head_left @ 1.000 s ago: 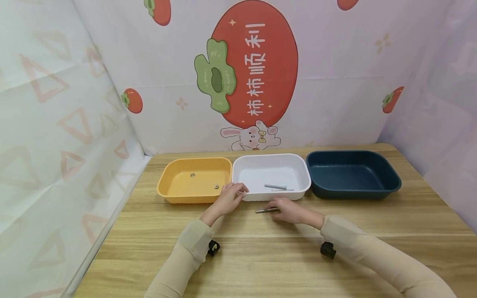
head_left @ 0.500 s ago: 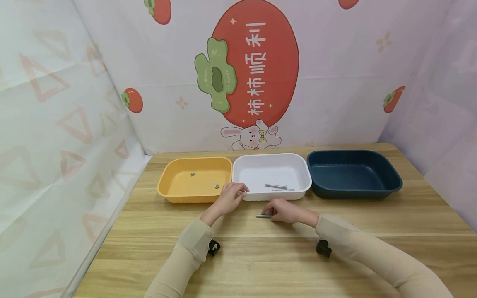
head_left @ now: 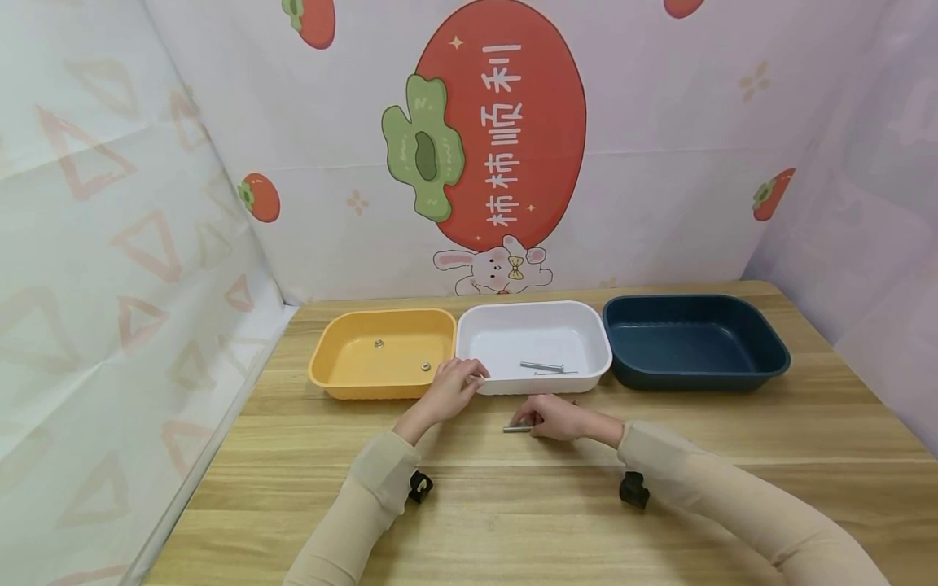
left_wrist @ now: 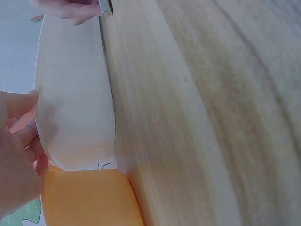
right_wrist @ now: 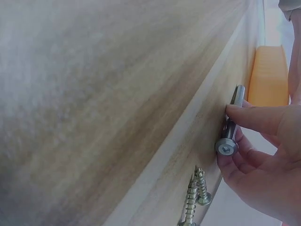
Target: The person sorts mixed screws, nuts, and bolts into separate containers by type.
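My right hand (head_left: pixel 554 417) is just in front of the white tray (head_left: pixel 494 387), low over the tabletop. Between thumb and fingers it pinches a silver bolt (right_wrist: pixel 230 130), whose hex-socket head faces the wrist camera. Its shank (head_left: pixel 516 429) points left in the head view. Two pointed screws (right_wrist: pixel 190 205) lie on the wood beside this hand. My left hand (head_left: pixel 452 389) rests at the white tray's front left corner, fingertips over the rim and thumb tip (left_wrist: pixel 29 98) at the edge. Inside that tray lie a bolt (head_left: pixel 541 367) and a thin metal piece (head_left: pixel 558 373).
A yellow tray (head_left: pixel 366 392) with two nuts, one near its middle (head_left: pixel 379 344) and another nut (head_left: pixel 426 367) at right, adjoins the white tray. On the other side stands a dark blue tray (head_left: pixel 699 381). A printed cloth (head_left: pixel 659 228) hangs behind the wooden table (head_left: pixel 513 513).
My right hand has shifted slightly left and toward me with the bolt, which now lies more level across the head view. The left hand has stayed in place.
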The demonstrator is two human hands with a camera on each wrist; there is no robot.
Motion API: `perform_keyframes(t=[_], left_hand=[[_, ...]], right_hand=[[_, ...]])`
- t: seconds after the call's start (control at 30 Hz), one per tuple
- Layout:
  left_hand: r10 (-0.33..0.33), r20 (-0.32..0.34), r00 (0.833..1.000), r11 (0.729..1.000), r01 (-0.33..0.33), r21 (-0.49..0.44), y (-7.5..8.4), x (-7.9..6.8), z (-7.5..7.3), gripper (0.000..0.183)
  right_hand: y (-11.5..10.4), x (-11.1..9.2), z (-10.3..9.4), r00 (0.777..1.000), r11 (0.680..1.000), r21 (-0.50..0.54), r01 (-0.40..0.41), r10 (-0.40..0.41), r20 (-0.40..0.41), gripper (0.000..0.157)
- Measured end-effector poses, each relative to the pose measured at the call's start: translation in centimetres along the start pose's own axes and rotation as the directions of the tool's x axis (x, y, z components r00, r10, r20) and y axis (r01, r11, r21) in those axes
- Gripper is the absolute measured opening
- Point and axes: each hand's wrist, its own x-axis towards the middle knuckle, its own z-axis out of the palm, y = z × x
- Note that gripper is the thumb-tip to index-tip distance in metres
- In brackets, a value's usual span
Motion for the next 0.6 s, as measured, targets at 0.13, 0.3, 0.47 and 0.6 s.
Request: perform_keyframes(t=[0.13,0.3,0.47,0.6], left_hand=[[-0.003,0.003,1.000,1.000,0.003,-0.005,0.0,0.0,0.0,0.009],[-0.006,0.003,1.000,1.000,0.006,-0.001,-0.2,0.0,0.1,0.008],[-0.002,-0.002,1.000,1.000,0.002,0.002,-0.2,0.0,0.2,0.008],[0.001,-0.004,1.000,1.000,-0.001,0.004,-0.3,0.0,0.2,0.008]], right_hand=[[1.3,0.0,0.4,0.995,0.996,0.003,0.093,-0.093,-0.023,0.023],[-0.4,-0.3,-0.2,1.000,1.000,-0.008,0.003,-0.003,-0.010,0.024],[-1.0,-0.4,-0.6,1.000,1.000,-0.019,-0.023,0.023,-0.008,0.023],[-1.2,-0.5,-0.8,1.000,1.000,-0.020,-0.006,0.006,-0.006,0.024]])
